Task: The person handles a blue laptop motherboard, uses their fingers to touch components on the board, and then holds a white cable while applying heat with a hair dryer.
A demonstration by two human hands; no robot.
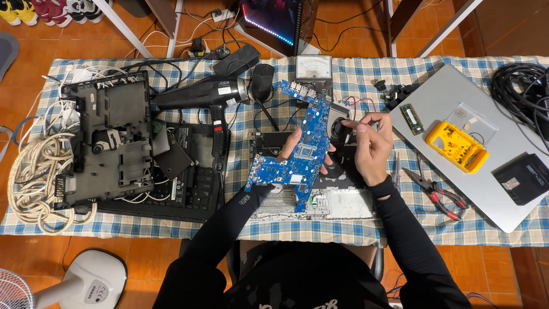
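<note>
left hand (293, 150) mostly hidden behind blue circuit board (297, 150)

Left hand (293, 144) raised, grip closed; right hand (373, 144) lifted, fingertips pinched.

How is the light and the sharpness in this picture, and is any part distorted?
Head view: even, soft light with faint shadows; the blue circuit board and right hand are sharp; slight glare on the silver laptop lid; the checked tablecloth edges bow, showing wide-angle distortion.
</note>
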